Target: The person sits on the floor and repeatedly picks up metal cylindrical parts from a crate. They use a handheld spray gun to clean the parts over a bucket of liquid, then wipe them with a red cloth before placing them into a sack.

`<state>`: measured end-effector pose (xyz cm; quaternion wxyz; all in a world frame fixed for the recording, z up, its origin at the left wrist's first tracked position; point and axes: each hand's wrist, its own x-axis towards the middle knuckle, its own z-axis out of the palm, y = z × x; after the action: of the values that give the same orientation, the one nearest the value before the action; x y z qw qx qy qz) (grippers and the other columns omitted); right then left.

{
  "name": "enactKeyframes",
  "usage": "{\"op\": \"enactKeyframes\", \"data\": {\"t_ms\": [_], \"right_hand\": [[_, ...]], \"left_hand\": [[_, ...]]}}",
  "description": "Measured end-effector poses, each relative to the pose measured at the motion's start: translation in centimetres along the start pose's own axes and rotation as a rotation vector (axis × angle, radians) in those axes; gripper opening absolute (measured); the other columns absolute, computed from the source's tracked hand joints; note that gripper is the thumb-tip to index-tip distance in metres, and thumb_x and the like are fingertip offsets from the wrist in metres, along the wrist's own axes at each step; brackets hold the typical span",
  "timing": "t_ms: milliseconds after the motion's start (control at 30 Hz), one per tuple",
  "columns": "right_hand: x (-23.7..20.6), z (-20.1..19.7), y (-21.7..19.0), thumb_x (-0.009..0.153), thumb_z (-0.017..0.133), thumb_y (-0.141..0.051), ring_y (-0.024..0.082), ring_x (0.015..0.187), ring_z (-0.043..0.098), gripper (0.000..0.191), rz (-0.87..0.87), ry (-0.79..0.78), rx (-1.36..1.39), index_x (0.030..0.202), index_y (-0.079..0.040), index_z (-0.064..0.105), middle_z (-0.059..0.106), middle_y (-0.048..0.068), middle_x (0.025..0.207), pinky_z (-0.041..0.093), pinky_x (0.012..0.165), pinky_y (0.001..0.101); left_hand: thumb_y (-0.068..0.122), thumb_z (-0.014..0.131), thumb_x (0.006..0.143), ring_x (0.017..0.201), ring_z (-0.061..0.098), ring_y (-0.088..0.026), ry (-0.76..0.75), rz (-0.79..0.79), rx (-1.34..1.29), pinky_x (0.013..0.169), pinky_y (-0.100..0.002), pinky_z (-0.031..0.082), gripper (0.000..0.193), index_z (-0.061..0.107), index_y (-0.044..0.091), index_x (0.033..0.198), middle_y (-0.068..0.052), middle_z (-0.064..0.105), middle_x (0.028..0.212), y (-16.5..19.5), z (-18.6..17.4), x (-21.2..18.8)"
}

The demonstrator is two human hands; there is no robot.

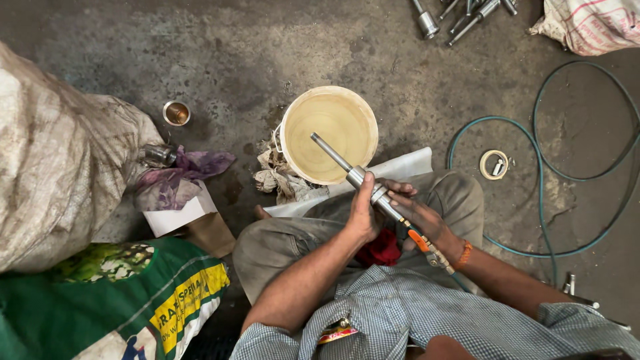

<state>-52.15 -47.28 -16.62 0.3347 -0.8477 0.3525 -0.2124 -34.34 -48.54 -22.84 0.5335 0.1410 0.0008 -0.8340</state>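
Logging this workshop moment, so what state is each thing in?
Metal shaft: held in both hands, tip over the bucket.
Left hand: closed around the shaft.
Right hand: gripping the shaft's lower end.
Bucket: upright, open, filled with yellowish liquid.
Green hose: looped on the floor.
Tape roll: lying flat.

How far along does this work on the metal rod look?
Done: cannot tell; similar metal parts lie on the floor at the top, state unclear. In hand: the left hand grips a metal rod over a bucket of yellowish liquid, while the right hand holds an orange-handled tool against its lower end. Left: unclear from this view.
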Motion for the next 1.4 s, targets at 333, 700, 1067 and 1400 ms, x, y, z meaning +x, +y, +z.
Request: {"op": "enactKeyframes", "data": {"t_ms": [333, 700, 1067, 1400], "right_hand": [[-0.5, 0.6, -0.4, 0.096, 0.053, -0.063, 0.035, 0.147, 0.047, 0.084, 0.181, 0.065, 0.311, 0.154, -0.003, 0.044, 0.049, 0.021, 0.156, 0.039, 0.121, 0.0437], [1.6, 1.5, -2.0, 0.095, 0.037, -0.076, 0.029, 0.136, 0.053, 0.096, 0.473, 0.305, 0.913, 0.159, -0.005, 0.027, 0.048, 0.019, 0.153, 0.044, 0.109, 0.0438], [5.1, -0.9, -2.7, 0.092, 0.026, -0.082, 0.03, 0.126, 0.059, 0.102, 0.693, 0.362, 1.178, 0.147, 0.002, 0.047, 0.062, 0.019, 0.136, 0.046, 0.107, 0.0447], [8.1, -2.6, -2.6, 0.092, 0.027, -0.081, 0.029, 0.123, 0.061, 0.102, 0.72, 0.328, 1.222, 0.142, 0.004, 0.052, 0.064, 0.019, 0.133, 0.047, 0.108, 0.0445]], "left_hand": [[0.06, 0.048, 0.105, 0.122, 0.064, -0.037, -0.024, -0.033, -0.013, 0.113, -0.051, 0.047, 0.067, 0.058, -0.003, 0.126, -0.023, 0.066, 0.128, 0.7, 0.4, 0.3], [0.058, 0.055, 0.1, 0.112, 0.064, -0.025, -0.048, -0.057, 0.082, 0.096, -0.042, 0.049, 0.069, 0.052, 0.006, 0.145, -0.012, 0.062, 0.142, 2.3, 1.5, 0.3], [0.042, 0.059, 0.106, 0.108, 0.064, -0.024, -0.088, -0.005, 0.069, 0.089, -0.037, 0.049, 0.052, 0.051, 0.006, 0.144, -0.011, 0.062, 0.13, 2.9, 1.7, 0.4], [0.037, 0.058, 0.103, 0.111, 0.064, -0.025, -0.125, 0.083, 0.137, 0.095, -0.04, 0.052, 0.048, 0.049, 0.004, 0.137, -0.012, 0.063, 0.124, 4.5, 3.2, 0.8]]}}
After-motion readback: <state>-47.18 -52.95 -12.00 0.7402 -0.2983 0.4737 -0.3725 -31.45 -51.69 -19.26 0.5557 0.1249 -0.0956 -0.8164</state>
